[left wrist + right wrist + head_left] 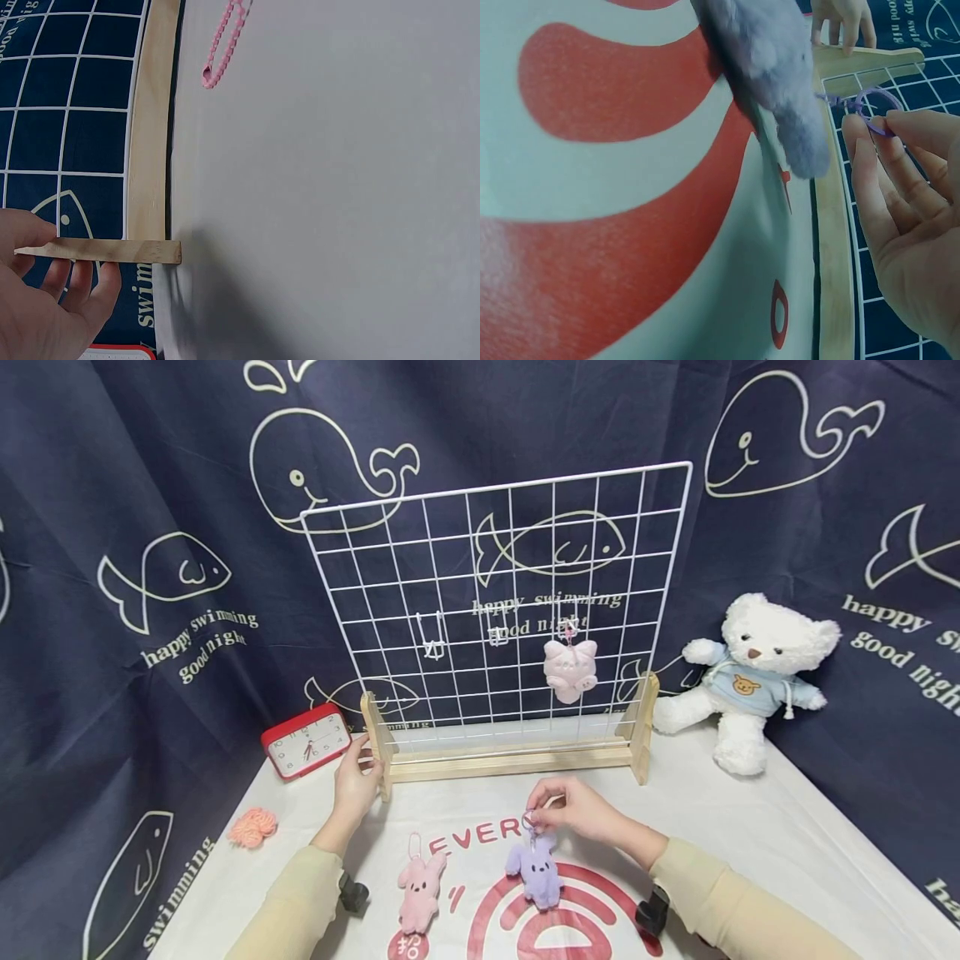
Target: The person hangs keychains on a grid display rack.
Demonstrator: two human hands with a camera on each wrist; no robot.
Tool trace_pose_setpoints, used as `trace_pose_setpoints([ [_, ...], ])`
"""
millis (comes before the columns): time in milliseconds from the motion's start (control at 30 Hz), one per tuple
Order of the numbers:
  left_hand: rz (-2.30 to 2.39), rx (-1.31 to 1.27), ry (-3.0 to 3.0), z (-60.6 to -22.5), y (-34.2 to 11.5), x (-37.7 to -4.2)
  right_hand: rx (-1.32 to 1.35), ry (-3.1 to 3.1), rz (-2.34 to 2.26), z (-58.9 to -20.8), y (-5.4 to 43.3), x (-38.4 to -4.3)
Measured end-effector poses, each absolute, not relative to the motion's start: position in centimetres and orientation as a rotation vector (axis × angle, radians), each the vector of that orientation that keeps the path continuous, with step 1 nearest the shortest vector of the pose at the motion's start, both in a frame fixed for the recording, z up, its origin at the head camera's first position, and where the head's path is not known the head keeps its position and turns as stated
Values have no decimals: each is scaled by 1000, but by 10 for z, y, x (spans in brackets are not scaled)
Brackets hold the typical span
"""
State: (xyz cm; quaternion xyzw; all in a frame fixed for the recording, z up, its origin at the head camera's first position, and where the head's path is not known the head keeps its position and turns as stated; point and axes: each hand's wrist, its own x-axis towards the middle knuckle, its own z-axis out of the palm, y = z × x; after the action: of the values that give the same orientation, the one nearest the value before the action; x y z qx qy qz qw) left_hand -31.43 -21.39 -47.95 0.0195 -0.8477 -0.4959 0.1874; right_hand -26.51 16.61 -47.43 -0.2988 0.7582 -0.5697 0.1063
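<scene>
My right hand (579, 812) pinches the purple ring (880, 111) of a purple plush keychain (542, 875). The plush hangs from it above the white cloth, in front of the wire grid rack (495, 488). With thumb and fingers on either side, my left hand (356, 783) grips the left wooden upright (97, 250) of the rack. A pink plush keychain (420, 893) with a pink bead chain (225, 52) lies between my forearms. On the rack, a pale pink plush (570, 670) hangs from the right hook. Two white hooks (432, 647) to its left hold nothing.
Left of the rack stands a red clock (307, 742), with an orange yarn-like bundle (253, 828) nearer me. A white teddy bear (750, 693) in a blue top sits at the right. A dark printed curtain (187, 443) hangs behind everything.
</scene>
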Motion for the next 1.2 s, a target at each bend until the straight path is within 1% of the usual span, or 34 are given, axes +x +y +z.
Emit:
trace_pose_setpoints([
  [333,-1395,58,-2388,-480,-214,-315,-922,2397,-1674,-465,165,-267],
  [733,-1404,37,-2370,-480,-215,-315,-798,2506,-1683,-450,158,-268],
  [1200,-1416,36,-2369,-480,-214,-315,-756,2564,-1728,-433,154,-275],
])
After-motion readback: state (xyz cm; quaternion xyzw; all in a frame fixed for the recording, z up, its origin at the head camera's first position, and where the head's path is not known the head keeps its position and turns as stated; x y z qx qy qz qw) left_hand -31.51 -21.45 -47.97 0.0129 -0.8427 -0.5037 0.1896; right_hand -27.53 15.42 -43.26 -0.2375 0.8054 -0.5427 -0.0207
